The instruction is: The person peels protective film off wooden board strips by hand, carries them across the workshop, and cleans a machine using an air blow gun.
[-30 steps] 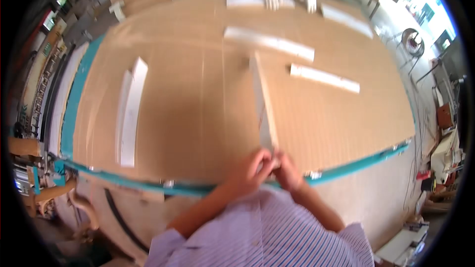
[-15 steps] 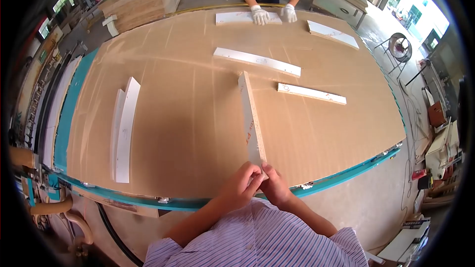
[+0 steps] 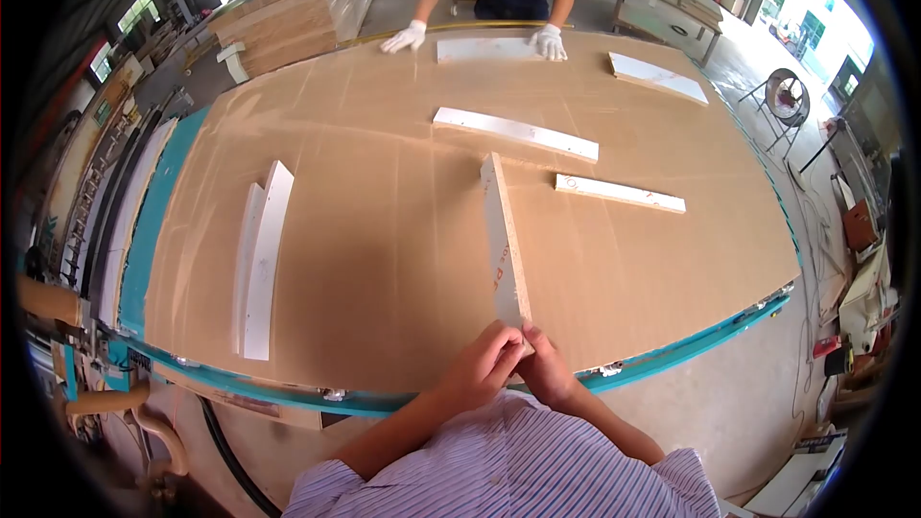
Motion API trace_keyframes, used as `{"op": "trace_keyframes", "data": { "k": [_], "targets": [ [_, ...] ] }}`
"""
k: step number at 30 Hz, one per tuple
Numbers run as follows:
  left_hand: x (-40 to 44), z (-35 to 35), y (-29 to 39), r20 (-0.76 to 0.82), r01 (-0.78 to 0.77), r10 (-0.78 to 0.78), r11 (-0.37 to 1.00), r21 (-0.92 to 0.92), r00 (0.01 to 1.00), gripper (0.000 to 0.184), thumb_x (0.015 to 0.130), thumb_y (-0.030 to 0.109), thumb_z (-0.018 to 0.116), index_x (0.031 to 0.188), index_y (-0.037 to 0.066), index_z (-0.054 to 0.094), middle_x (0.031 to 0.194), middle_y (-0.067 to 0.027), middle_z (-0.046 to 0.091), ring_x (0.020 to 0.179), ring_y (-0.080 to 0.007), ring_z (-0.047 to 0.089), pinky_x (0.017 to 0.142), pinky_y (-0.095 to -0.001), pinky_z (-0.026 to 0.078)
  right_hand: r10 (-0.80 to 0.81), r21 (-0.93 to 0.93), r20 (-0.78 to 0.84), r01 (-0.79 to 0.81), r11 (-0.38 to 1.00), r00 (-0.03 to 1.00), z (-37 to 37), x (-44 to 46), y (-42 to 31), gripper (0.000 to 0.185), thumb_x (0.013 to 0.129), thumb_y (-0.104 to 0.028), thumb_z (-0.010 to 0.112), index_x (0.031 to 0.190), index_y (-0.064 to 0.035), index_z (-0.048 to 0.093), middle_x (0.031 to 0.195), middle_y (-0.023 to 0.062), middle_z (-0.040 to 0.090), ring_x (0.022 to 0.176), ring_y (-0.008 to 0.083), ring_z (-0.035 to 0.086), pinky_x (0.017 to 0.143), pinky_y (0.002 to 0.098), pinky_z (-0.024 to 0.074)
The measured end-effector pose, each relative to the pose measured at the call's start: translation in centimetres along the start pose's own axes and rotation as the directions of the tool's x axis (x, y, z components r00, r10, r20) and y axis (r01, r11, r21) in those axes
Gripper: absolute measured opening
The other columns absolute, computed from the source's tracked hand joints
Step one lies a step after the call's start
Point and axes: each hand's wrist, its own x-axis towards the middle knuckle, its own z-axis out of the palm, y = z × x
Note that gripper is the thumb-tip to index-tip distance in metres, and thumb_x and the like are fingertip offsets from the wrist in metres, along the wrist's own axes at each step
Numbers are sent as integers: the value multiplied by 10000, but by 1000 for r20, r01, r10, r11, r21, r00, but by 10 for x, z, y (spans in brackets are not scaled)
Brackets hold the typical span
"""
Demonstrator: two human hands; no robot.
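A long white board strip point(image 3: 503, 254) with bare chipboard edges and red printing stands on edge, pointing away from me. My left hand point(image 3: 487, 361) pinches its near end between bent fingers. Close against it, my right hand point(image 3: 549, 364) grips the same end, thumb on top. Part of that end is hidden by my fingers. Under the strip lies a large brown sheet point(image 3: 374, 269). To the right rests a shorter white strip point(image 3: 622, 193), and beyond it a longer white strip point(image 3: 518, 134).
Two white strips lie side by side at left, the nearer-facing one point(image 3: 268, 264) in front. Across the table a person in white gloves point(image 3: 549, 42) touches a white panel point(image 3: 484, 50). Another panel point(image 3: 658, 78) lies far right. A teal rail point(image 3: 672, 355) borders the near edge.
The whole view has shifted slightly, with things appearing lower and further right. The co-worker's hands have spread apart, one now on the sheet left of the far panel. My grip looks the same.
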Motion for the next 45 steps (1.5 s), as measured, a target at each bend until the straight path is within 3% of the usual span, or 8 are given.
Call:
{"op": "trace_keyframes", "data": {
  "k": [2, 6, 16, 19, 28, 32, 39, 45],
  "targets": [
    [-5, 1, 1, 3, 35, -35, 999, -19, 999, 147, 1016, 177, 531, 1025, 31, 540, 903, -92, 550, 773, -180, 569, 692, -330, 466, 34, -9, 30, -34, 999, 999, 10, -8, -8, 528, 1029, -479, 433, 1173, 9, 575, 1046, 123, 647, 953, 231, 636, 815, 374, 512],
    [-6, -9, 12, 36, 66, -68, 995, 70, 997, 189, 1008, 214, 557, 1030, 27, 544, 912, -141, 602, 794, -217, 587, 711, -347, 480, 18, 25, -13, -18, 1000, 1000, 16, -7, -5, 529, 1034, -467, 429, 1208, 16, 559, 1121, 140, 626, 1006, 243, 633, 903, 397, 503],
    [-10, -5, 2, 7, -103, 104, 973, 208, 995, 172, 1006, 198, 542, 1035, 28, 544, 923, -164, 567, 786, -309, 598, 693, -404, 480, 15, -17, 30, -14, 1000, 999, 6, 2, 11, 573, 1024, -527, 402, 1232, -19, 568, 1221, 129, 619, 1152, 252, 583, 1006, 419, 444],
    [-10, -7, 7, -5, -203, 214, 933, 298, 977, 129, 998, 162, 522, 1033, 42, 554, 909, -161, 568, 782, -343, 598, 669, -422, 482, -3, 36, -34, 5, 999, 999, 21, -4, 3, 520, 1025, -494, 458, 1130, -5, 600, 1083, 134, 660, 1004, 232, 645, 909, 386, 509],
    [-2, -17, 29, 27, -338, 381, 781, 525, 924, 78, 952, 115, 537, 902, 57, 547, 857, -133, 568, 701, -335, 600, 578, -445, 473, -17, 34, -41, 18, 999, 999, 34, -5, -7, 522, 1015, -529, 457, 1096, -38, 614, 954, 85, 652, 859, 180, 625, 765, 330, 501],
    [8, -27, 36, 87, -383, 391, 788, 482, 916, 80, 959, 95, 515, 903, 39, 526, 828, -150, 553, 698, -344, 587, 608, -439, 465, 20, 74, -63, -16, 997, 998, 42, -4, -14, 488, 996, -553, 486, 1013, -85, 622, 842, 37, 614, 733, 136, 557, 653, 291, 446],
    [19, -33, 43, 132, -335, 309, 895, 294, 942, 117, 972, 120, 517, 896, 34, 503, 825, -157, 574, 706, -360, 602, 613, -432, 481, 2, 79, -53, 2, 997, 999, 43, -8, -22, 435, 985, -543, 515, 936, -120, 606, 774, 25, 584, 685, 131, 537, 628, 277, 438],
    [24, -29, 25, 126, -402, 381, 863, 305, 916, 84, 975, 115, 501, 939, 42, 522, 827, -154, 596, 696, -363, 617, 596, -433, 489, 6, 85, -49, -2, 996, 999, 39, -9, -22, 444, 975, -547, 528, 934, -111, 602, 767, 28, 586, 677, 138, 541, 619, 278, 434]
  ]
}}
